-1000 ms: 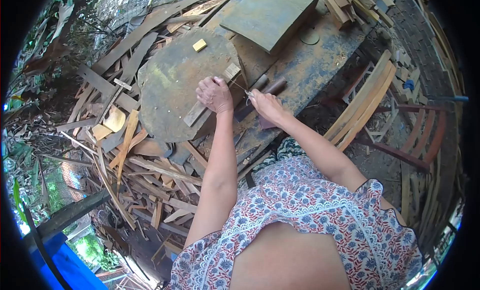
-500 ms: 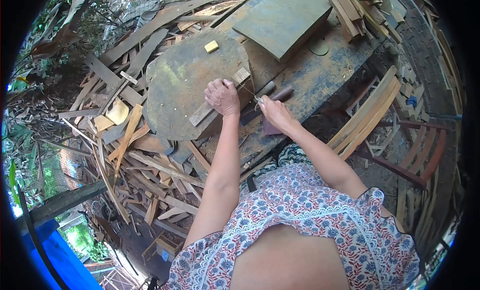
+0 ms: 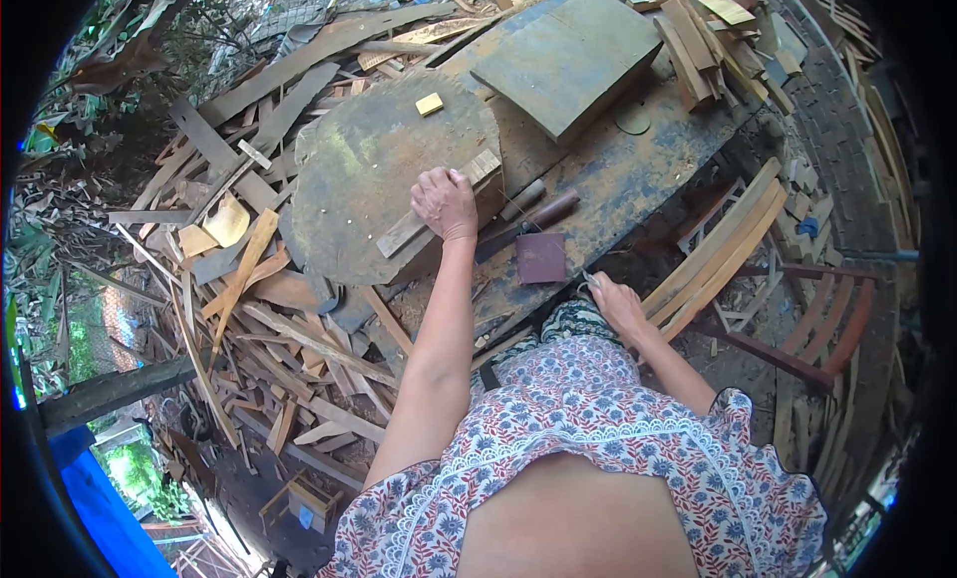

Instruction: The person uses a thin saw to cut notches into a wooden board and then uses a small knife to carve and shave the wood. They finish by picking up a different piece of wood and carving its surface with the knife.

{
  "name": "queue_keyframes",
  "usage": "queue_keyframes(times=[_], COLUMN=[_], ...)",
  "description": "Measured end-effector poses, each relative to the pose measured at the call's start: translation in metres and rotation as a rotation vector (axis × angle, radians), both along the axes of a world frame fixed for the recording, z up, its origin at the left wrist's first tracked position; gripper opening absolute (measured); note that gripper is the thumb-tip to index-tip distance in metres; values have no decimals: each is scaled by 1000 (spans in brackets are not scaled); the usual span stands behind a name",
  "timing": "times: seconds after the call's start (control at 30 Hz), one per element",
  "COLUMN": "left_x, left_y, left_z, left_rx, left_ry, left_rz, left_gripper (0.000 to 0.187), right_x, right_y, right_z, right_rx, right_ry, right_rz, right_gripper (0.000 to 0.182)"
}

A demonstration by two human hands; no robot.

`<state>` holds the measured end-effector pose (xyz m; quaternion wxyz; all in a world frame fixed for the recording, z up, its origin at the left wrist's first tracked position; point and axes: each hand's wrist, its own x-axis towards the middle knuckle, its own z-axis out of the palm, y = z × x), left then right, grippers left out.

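My left hand (image 3: 445, 203) is closed over a narrow wooden strip (image 3: 404, 235), pressing it down on a thick round wood block (image 3: 344, 169). One end of the strip reaches the block's right edge. Lower right, beside the bench edge, my right hand (image 3: 620, 307) grips the pale handle of a saw (image 3: 591, 278). The thin blade is seen almost edge-on as a faint line towards the strip's end. Between the hands lie a dark red square piece (image 3: 541, 257) and a brown cylindrical handle (image 3: 554, 210) on the bench. A small yellow block (image 3: 429, 104) sits farther back on the round block.
A large flat slab (image 3: 573, 55) rests on the dusty workbench (image 3: 658, 164). Scrap wood (image 3: 299, 349) is heaped to the left. Curved planks (image 3: 728, 244) and a reddish wooden chair frame (image 3: 837, 329) stand at the right. Stacked boards (image 3: 688, 55) lie at the back right.
My right hand has pulled back with the saw, away from the strip towards my body and to the right. My left hand stays on the strip.
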<state>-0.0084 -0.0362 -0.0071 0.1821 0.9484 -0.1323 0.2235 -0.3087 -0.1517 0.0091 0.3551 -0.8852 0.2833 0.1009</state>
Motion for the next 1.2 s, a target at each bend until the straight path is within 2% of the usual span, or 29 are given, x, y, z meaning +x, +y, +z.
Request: queue_keyframes(times=[0.1,0.2,0.23,0.3,0.4,0.53,0.67,0.73,0.8,0.87,0.9,0.93,1.0,1.03,1.1,1.2], left_x=[1,-2,-3,-7,-9,-21,-40,-53,-74,-92,-101,-110,-128,-133,-137,-143], left_y=[6,25,34,51,64,61,54,47,32,14,3,-11,-39,-51,-72,-95], left_z=[7,22,26,32,32,35,40,46,55,67,78,86,96,96,93,93], left_rx=[-108,-184,-187,-2,94,78,104,-189,-239,-733,-811,-807,-1421,-1429,-1720,-1791], left_ry=[103,205,204,179,223,255,259,260,279,715,871,857,1103,1089,1297,1366], left_rz=[-111,-302,-321,-409,-404,-303,-233,-295,-279,-113,-108,-92,-44,-33,-35,-81], left_gripper=[22,41,41,55,59,51,47,44,39,36,42,42,35,35,37,41], right_x=[-30,-48,-51,-55,-55,-46,-47,-54,-66,-71,-71,-71,-69,-66,-62,-55], right_y=[-3,0,2,5,5,-16,-55,-80,-105,-130,-142,-154,-180,-192,-218,-249], right_z=[2,13,14,18,13,19,7,2,-4,-10,-8,-11,-15,-11,-9,-5], right_rx=[-29,1,3,11,27,57,71,85,88,77,71,82,83,74,86,60], right_ry=[30,38,42,69,26,85,80,36,45,46,6,-1,-26,-42,-21,-21], right_rz=[-46,-85,-83,-82,-61,53,54,4,-14,-48,-48,-31,-14,-11,12,62], right_gripper=[22,24,24,24,24,24,25,25,25,25,23,23,22,21,22,23])
